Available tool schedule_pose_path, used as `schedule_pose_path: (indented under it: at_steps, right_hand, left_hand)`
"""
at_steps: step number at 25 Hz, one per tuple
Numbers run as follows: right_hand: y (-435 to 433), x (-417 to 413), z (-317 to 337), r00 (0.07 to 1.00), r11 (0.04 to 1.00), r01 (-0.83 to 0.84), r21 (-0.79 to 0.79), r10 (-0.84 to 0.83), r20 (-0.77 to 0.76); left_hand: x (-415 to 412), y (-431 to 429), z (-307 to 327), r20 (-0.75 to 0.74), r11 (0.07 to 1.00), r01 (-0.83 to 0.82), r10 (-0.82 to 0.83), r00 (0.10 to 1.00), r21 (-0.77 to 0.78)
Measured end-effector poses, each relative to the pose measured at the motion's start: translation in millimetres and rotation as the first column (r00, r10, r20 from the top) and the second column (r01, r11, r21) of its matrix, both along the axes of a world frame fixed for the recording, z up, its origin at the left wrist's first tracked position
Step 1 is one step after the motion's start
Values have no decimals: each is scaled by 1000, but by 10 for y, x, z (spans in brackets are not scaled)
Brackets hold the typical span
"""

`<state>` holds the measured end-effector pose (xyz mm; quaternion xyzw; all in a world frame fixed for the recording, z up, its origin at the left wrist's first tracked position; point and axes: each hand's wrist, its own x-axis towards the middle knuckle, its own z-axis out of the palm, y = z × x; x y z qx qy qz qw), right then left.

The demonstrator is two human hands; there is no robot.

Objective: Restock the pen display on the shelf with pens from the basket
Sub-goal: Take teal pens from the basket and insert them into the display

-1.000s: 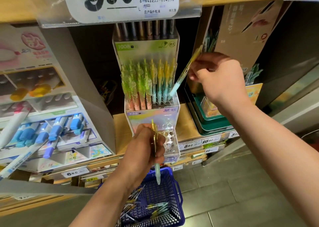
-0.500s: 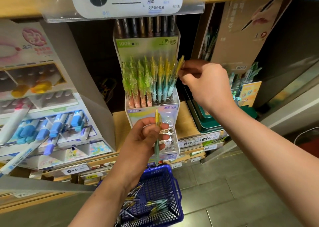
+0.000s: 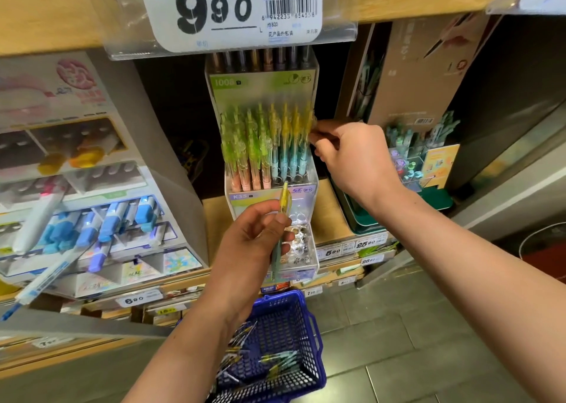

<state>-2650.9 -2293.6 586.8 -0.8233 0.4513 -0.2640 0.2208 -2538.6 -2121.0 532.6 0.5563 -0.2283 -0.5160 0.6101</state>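
A clear tiered pen display (image 3: 301,193) stands on the wooden shelf, its upper tier packed with upright green and yellow-teal pens (image 3: 266,145). My right hand (image 3: 355,154) pinches the yellow top of the rightmost pen (image 3: 306,139), which stands upright in the rack. In front of the display's lower tier, my left hand (image 3: 254,243) holds a yellow-and-teal pen (image 3: 280,228) upright between thumb and fingers. A blue plastic basket (image 3: 309,353) sits below on the floor side, with several loose pens in it.
A large display of blue markers (image 3: 92,225) stands to the left. Boxed pen sets and a green tray (image 3: 407,206) stand to the right. A price tag reading 9.90 (image 3: 232,7) hangs on the upper shelf edge. Grey floor tiles lie at the lower right.
My right hand has brought its slanted pen upright into the right end of the rack and still pinches its top. My left hand has risen slightly with its pen.
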Motion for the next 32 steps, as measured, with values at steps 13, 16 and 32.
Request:
schedule_pose_path:
  at_steps: [13,16,32]
  right_hand:
    - [545,-189,-87,944,772,-247,586,55,325]
    - [572,-122,-125,942,771,-218,599,7,335]
    - [151,224,227,917,994,22,105,-62,394]
  left_hand:
    - [-66,-128,14,-102,997,-44,37,994,-64]
    - [-63,-115,31,-82,997,-40,34,996,-65]
    - [68,193,-60,-77,998,-52,54,996,22]
